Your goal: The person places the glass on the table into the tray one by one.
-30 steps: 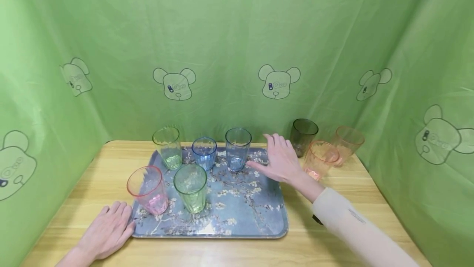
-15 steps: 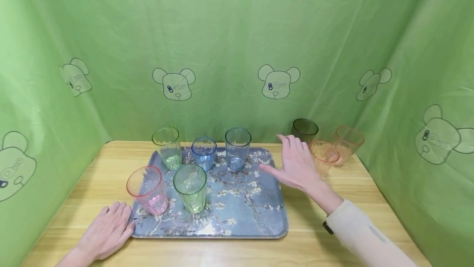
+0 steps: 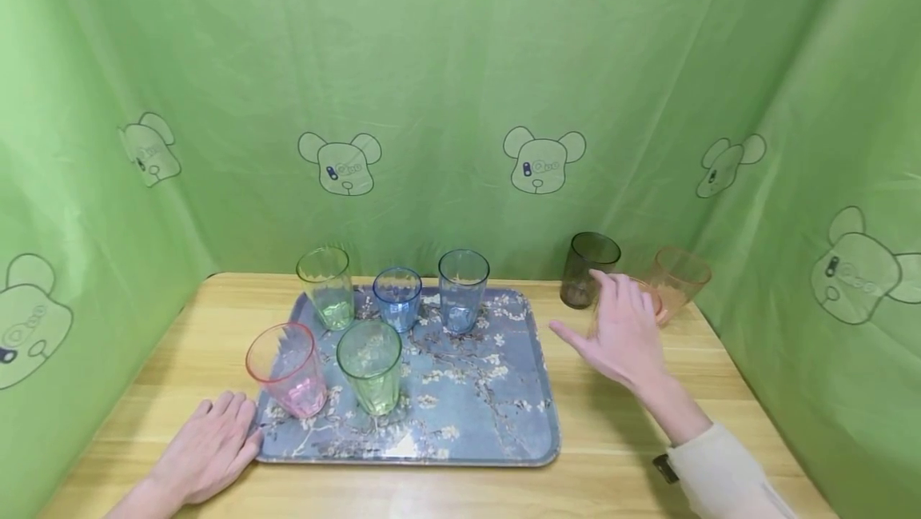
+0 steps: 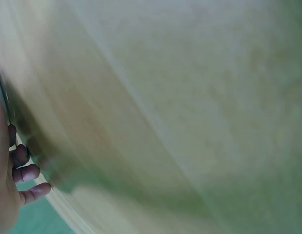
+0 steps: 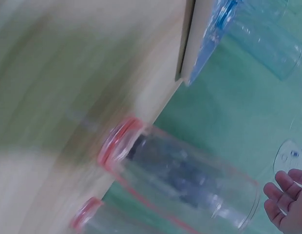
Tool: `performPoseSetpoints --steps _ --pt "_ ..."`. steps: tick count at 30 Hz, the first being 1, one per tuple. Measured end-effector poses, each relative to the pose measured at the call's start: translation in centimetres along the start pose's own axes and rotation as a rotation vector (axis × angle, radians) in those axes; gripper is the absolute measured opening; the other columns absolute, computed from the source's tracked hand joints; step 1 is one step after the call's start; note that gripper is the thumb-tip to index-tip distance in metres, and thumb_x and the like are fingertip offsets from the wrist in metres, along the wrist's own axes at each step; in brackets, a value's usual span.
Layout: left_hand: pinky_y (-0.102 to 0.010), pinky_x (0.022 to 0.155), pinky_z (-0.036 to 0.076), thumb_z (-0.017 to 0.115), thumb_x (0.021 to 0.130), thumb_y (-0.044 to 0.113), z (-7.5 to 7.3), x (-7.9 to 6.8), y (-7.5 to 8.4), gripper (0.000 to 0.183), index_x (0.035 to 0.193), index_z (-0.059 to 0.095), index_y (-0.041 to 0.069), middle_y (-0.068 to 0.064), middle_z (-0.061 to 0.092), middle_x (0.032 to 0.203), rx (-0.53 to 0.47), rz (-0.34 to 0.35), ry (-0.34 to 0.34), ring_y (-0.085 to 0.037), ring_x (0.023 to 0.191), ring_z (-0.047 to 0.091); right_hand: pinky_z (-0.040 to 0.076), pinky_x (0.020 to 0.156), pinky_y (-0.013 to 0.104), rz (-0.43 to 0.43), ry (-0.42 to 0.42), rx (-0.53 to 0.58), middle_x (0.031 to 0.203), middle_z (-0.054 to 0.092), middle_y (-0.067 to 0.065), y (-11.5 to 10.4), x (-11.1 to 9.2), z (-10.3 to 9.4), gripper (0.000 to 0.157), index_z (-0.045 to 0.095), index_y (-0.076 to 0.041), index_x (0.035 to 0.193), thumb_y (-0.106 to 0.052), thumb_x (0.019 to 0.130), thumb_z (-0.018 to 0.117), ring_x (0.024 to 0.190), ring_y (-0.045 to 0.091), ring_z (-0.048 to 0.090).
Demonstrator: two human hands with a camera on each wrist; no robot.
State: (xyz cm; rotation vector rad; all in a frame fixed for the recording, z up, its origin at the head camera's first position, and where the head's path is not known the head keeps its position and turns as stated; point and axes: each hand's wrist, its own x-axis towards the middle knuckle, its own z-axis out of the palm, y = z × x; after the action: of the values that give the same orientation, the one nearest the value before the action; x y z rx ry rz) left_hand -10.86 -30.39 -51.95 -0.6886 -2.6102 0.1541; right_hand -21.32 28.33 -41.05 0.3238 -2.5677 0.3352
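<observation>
My right hand [image 3: 623,333] hovers over the near orange glass, its thumb stretched left and its fingers reaching forward. The hand hides most of that glass in the head view. In the right wrist view the orange glass [image 5: 190,178] stands before the fingertips, a dark shape showing through it. Behind it is a dark smoky glass [image 3: 590,269], and a pale orange glass [image 3: 679,285] stands to the right. My left hand [image 3: 209,449] rests flat on the wooden table, its fingers beside the left front corner of the blue floral tray [image 3: 475,415].
On the tray stand a pink glass [image 3: 288,371], a green glass [image 3: 370,367], a tall green glass [image 3: 325,287], a short blue glass [image 3: 398,301] and a tall blue glass [image 3: 464,291]. A green curtain [image 3: 446,63] encloses the table [image 3: 403,491] at back and sides.
My right hand has moved right, from beside the tall blue glass on the tray to over the near orange glass. My left hand has stayed put.
</observation>
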Motion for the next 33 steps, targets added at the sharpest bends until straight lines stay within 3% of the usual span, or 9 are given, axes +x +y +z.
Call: performPoseSetpoints --steps 8,22,33 --pt "-0.032 0.068 0.034 0.063 0.087 0.036 0.0 -0.1 0.1 0.024 0.089 0.048 0.017 0.004 0.041 0.082 0.002 -0.003 -0.004 -0.014 0.078 0.042 0.039 0.096 0.062 0.092 0.032 0.019 0.131 0.054 0.032 3.0 -1.2 -0.9 0.103 0.042 0.009 0.148 -0.064 0.082 0.073 0.118 0.046 0.050" --pt "-0.031 0.067 0.033 0.061 0.088 0.037 0.2 -0.1 -0.1 0.024 0.088 0.047 0.017 0.004 0.039 0.081 0.008 0.010 0.014 -0.015 0.078 0.040 0.034 0.102 0.070 0.199 -0.015 0.012 0.140 0.046 0.042 6.1 -2.6 -2.2 0.102 0.035 0.013 0.152 -0.064 0.092 0.065 0.125 0.057 0.044" --pt "-0.031 0.068 0.033 0.062 0.088 0.037 0.1 -0.1 -0.1 0.025 0.089 0.047 0.017 0.004 0.039 0.082 0.004 0.002 0.008 -0.015 0.078 0.040 0.040 0.085 0.059 0.214 -0.014 0.002 0.129 0.052 0.040 8.1 -3.3 -1.1 0.098 0.040 0.018 0.144 -0.062 0.093 0.064 0.106 0.049 0.051"
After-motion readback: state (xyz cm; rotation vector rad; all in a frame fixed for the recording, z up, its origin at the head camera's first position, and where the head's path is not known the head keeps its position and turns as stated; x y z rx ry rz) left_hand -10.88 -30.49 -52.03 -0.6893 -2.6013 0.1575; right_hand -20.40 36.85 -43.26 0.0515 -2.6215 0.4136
